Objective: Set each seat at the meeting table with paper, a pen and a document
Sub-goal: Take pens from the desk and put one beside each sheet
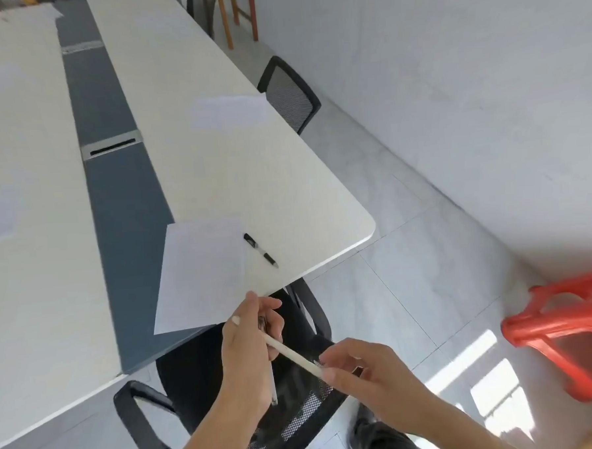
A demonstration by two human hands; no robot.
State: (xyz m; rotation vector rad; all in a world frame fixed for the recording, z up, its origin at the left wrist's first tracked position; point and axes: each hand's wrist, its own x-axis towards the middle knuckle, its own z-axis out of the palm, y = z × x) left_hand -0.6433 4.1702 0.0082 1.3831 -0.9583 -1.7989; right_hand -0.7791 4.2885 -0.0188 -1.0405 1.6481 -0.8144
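Fingers (330, 373): the white pen (294, 356) is pinched at its right end by the right hand (367, 368); its left end is gripped, with a spare pen (273, 390), by the left hand (246, 357).
Place: held just off the desk's (286, 190) near edge.
Handling: judged light, stiff, smooth and prone to rolling; best taken mid-barrel.
Set seat: paper (201, 274) and black pen (260, 250) are laid side by side.

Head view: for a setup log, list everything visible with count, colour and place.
table: one, white with grey strip, left and centre
paper sheets: two clear, white, table's near corner and farther along
pen: one, black and white, beside near sheet
white pen: one, between both hands
chairs: two, black, table's right side and near end
stool: one, red, floor at right
left hand: grips white pen
right hand: pinches white pen's end
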